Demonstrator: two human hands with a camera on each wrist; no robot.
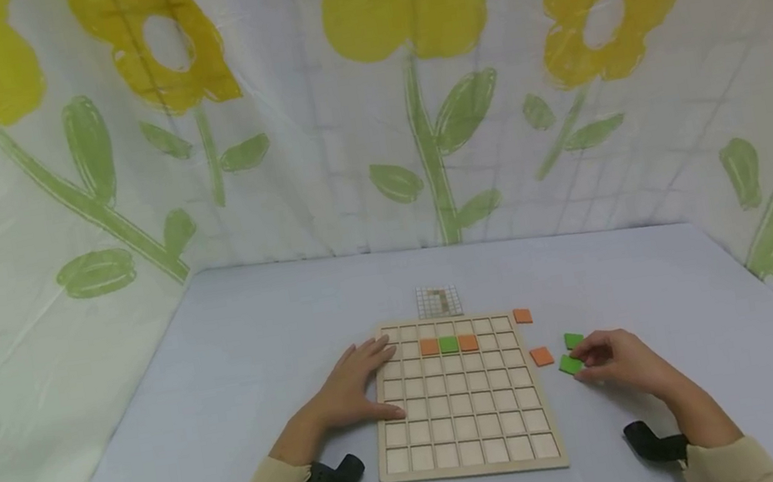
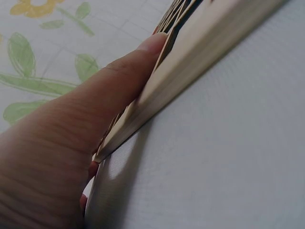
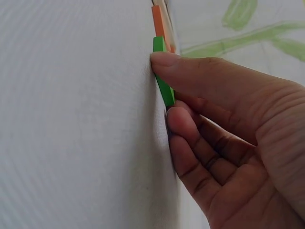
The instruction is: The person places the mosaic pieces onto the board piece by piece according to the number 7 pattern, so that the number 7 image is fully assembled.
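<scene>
A wooden grid board (image 1: 473,472) lies flat on the table. My left hand (image 1: 345,391) rests on its left edge, fingers spread and thumb on the frame; the left wrist view shows the thumb (image 2: 102,95) lying across the board's rim (image 2: 190,67). Right of the board, my right hand (image 1: 621,360) pinches a green square tile (image 1: 570,364) at table level. Up close, the thumb presses this green tile's edge (image 3: 164,88), with the index finger mostly hidden behind. Another green tile (image 1: 572,340) lies just beyond the fingertips.
In one upper row of the board sit an orange tile (image 1: 429,347), a green tile (image 1: 448,345) and another orange tile (image 1: 468,343). Loose orange tiles (image 1: 541,356) (image 1: 523,316) lie beside its right edge. A small gridded pattern card (image 1: 438,301) is behind the board.
</scene>
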